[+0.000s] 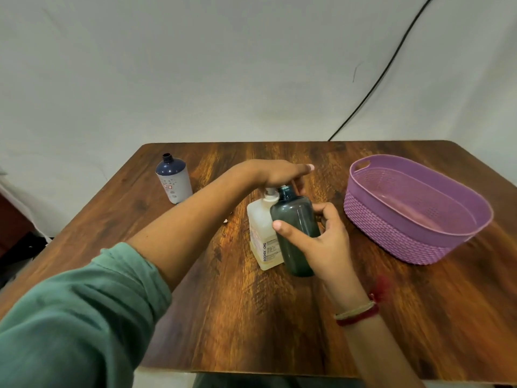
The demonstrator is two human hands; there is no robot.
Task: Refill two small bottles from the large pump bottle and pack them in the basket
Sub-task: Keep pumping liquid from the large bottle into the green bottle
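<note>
- The dark small bottle [296, 225] is being gripped by the right hand [324, 245], with the thumb laid across its front and the fingers wrapped behind. It is being held nearly upright, right against the large pump bottle [261, 228], with its open neck up by the nozzle. Whether its base is resting on the table [251, 317] cannot be told.
- The pump head [270, 191] is being covered by the left hand [279, 175], laid palm down with the fingers stretched out. As far as can be seen, it is being pressed rather than clasped.
- A spill is probably being risked. The neck is narrow and the nozzle is being hidden by the left hand, so their alignment cannot be judged. An off-centre stroke would likely send liquid down the outside of the bottle and onto the wood.
- The pump bottle is being steadied only by the downward press and the small bottle beside it. It could be tipped or slid by a slanted push.
- The right hand's grip could be loosened if liquid runs over the fingers.
- The left forearm is being carried across from the green sleeve [84, 303], with the wrist held above the pump. The right wrist, with a red and pale band [358, 315], is being bent inward.
- The second small bottle [173, 177] is being left uncapped and upright at the far left, well apart.
- The purple basket [391, 242] is being kept at the right, near the right hand. Neither small bottle is being packed yet.
</note>
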